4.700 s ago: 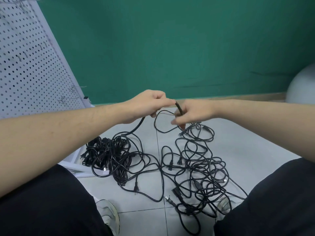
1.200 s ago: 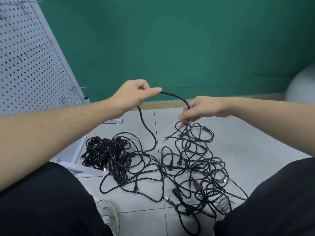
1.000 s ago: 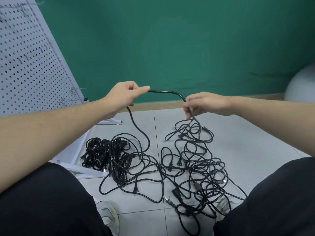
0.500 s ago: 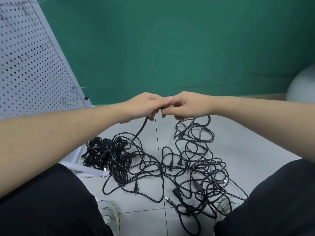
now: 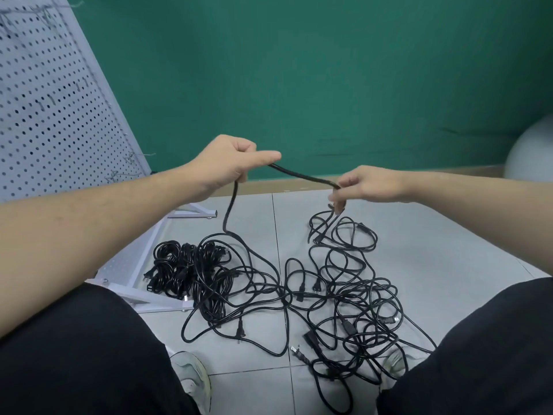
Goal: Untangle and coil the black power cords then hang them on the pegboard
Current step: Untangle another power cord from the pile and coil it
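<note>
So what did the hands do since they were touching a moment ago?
The left hand and right hand moved apart again, drawing out a stretch of black cord between them, the left one rising. Both keep their grip on it. The tangled cords on the floor and the pegboard stayed put.
</note>
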The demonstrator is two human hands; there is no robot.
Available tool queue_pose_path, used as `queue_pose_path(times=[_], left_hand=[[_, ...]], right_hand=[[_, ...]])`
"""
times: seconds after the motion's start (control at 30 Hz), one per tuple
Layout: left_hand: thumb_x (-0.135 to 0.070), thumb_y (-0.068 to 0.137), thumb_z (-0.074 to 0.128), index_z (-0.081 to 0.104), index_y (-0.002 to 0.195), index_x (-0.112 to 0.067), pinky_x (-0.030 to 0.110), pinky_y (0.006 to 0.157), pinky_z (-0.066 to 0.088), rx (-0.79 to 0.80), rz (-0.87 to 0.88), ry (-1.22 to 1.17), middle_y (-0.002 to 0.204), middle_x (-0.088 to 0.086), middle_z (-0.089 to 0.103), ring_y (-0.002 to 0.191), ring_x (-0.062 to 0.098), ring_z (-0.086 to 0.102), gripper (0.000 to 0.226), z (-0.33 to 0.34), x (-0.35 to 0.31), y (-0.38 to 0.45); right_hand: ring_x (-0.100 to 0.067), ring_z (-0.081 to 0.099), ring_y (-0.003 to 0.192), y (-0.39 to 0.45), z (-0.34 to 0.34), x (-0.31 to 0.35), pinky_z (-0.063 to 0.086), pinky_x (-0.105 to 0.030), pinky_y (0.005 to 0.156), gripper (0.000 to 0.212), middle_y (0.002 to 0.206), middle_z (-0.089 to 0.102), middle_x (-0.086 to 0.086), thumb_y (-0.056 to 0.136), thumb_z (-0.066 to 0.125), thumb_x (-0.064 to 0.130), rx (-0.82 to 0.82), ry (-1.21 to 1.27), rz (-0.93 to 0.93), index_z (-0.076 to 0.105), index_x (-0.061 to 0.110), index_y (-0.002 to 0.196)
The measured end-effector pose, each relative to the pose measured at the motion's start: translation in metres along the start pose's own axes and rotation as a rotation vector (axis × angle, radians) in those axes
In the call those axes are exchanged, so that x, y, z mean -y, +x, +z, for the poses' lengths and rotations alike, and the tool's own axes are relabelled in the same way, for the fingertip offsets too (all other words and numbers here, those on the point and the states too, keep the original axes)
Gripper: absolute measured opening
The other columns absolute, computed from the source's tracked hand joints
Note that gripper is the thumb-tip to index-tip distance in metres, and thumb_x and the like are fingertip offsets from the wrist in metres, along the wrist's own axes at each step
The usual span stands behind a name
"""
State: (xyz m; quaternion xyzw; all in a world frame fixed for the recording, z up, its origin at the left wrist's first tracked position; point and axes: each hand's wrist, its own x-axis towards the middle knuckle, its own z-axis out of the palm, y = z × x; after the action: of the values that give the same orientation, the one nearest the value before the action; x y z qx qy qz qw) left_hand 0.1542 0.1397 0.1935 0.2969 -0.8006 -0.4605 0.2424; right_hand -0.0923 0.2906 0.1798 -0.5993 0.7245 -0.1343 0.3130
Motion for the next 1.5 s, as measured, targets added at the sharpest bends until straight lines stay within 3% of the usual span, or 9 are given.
queue_pose_path(times=[0.13, 0.23, 0.47, 0.67, 0.83, 1.1, 1.3, 1.4, 1.5], left_hand=[[-0.051, 0.083, 0.079, 0.045, 0.058, -0.011, 0.031, 0.070, 0.038, 0.062, -0.072, 0.218, 0.059, 0.011, 0.041, 0.060, 0.019, 0.046, 0.058, -0.017, 0.016, 0.000], [-0.052, 0.088, 0.072, 0.066, 0.072, -0.010, 0.030, 0.074, 0.051, 0.239, -0.195, 0.320, 0.067, 0.005, 0.066, 0.062, 0.014, 0.060, 0.045, -0.017, 0.031, -0.004], [-0.063, 0.101, 0.039, 0.061, 0.102, -0.012, 0.041, 0.091, 0.057, 0.360, -0.344, -0.075, 0.090, 0.014, 0.075, 0.081, 0.028, 0.071, 0.055, 0.007, 0.010, -0.005], [-0.059, 0.096, 0.059, 0.049, 0.063, -0.020, 0.036, 0.072, 0.051, 0.365, -0.178, -0.070, 0.056, -0.007, 0.036, 0.053, 0.015, 0.035, 0.052, 0.028, -0.008, -0.007], [-0.060, 0.064, 0.078, 0.041, 0.051, -0.024, 0.033, 0.061, 0.035, 0.208, -0.013, -0.143, 0.052, 0.001, 0.033, 0.047, 0.017, 0.033, 0.053, 0.023, -0.014, -0.005], [-0.043, 0.082, 0.082, 0.042, 0.054, -0.019, 0.029, 0.063, 0.039, 0.164, -0.032, 0.051, 0.055, 0.003, 0.046, 0.058, 0.020, 0.041, 0.054, -0.009, 0.019, 0.000], [-0.064, 0.083, 0.065, 0.073, 0.096, -0.013, 0.032, 0.078, 0.054, 0.453, -0.298, 0.357, 0.090, 0.002, 0.077, 0.072, 0.018, 0.061, 0.053, -0.013, 0.051, -0.010], [-0.067, 0.089, 0.051, 0.067, 0.114, -0.015, 0.039, 0.088, 0.056, 0.447, -0.344, 0.150, 0.107, 0.006, 0.077, 0.085, 0.020, 0.069, 0.060, 0.005, 0.039, -0.011], [-0.061, 0.101, 0.042, 0.064, 0.110, -0.012, 0.041, 0.092, 0.056, 0.396, -0.332, -0.094, 0.096, 0.009, 0.076, 0.087, 0.025, 0.071, 0.054, 0.026, 0.015, -0.006]], right_hand=[[-0.021, 0.067, 0.086, -0.002, -0.007, -0.005, 0.043, -0.026, 0.094, 0.025, 0.084, 0.073, -0.012, 0.101, 0.054, 0.013, -0.135, 0.197, -0.090, 0.070, 0.002, 0.086], [-0.022, 0.045, 0.066, 0.003, -0.006, 0.003, 0.048, -0.039, 0.080, 0.025, 0.064, 0.050, -0.009, 0.102, 0.056, 0.018, -0.229, 0.288, -0.129, 0.068, 0.008, 0.082], [-0.008, 0.044, 0.053, 0.005, 0.016, 0.058, 0.040, -0.018, 0.056, 0.021, 0.058, 0.049, 0.010, 0.101, 0.058, 0.033, -0.219, 0.114, -0.268, 0.071, 0.021, 0.090], [-0.012, 0.049, 0.051, 0.009, 0.023, 0.061, 0.040, -0.017, 0.056, 0.044, 0.058, 0.057, -0.001, 0.096, 0.060, 0.049, -0.044, -0.017, -0.230, 0.064, 0.011, 0.074], [-0.009, 0.052, 0.058, 0.013, 0.023, 0.035, 0.040, -0.017, 0.057, 0.040, 0.063, 0.064, 0.008, 0.093, 0.064, 0.052, 0.057, -0.370, -0.108, 0.062, 0.018, 0.073], [-0.018, 0.057, 0.068, 0.006, 0.000, -0.016, 0.048, -0.030, 0.076, 0.027, 0.070, 0.062, -0.005, 0.095, 0.065, 0.032, -0.016, 0.067, -0.048, 0.063, 0.009, 0.081], [-0.013, 0.040, 0.064, 0.006, 0.001, 0.013, 0.036, -0.026, 0.061, 0.021, 0.070, 0.052, 0.000, 0.101, 0.056, 0.026, -0.239, 0.025, -0.181, 0.070, 0.025, 0.086], [-0.003, 0.045, 0.060, 0.009, 0.013, 0.037, 0.037, -0.017, 0.060, 0.018, 0.070, 0.061, 0.014, 0.101, 0.057, 0.029, -0.218, -0.043, -0.255, 0.072, 0.027, 0.092], [-0.002, 0.046, 0.058, 0.016, 0.024, 0.048, 0.037, -0.017, 0.059, 0.016, 0.065, 0.057, 0.015, 0.101, 0.057, 0.029, -0.207, -0.111, -0.290, 0.072, 0.023, 0.096]])
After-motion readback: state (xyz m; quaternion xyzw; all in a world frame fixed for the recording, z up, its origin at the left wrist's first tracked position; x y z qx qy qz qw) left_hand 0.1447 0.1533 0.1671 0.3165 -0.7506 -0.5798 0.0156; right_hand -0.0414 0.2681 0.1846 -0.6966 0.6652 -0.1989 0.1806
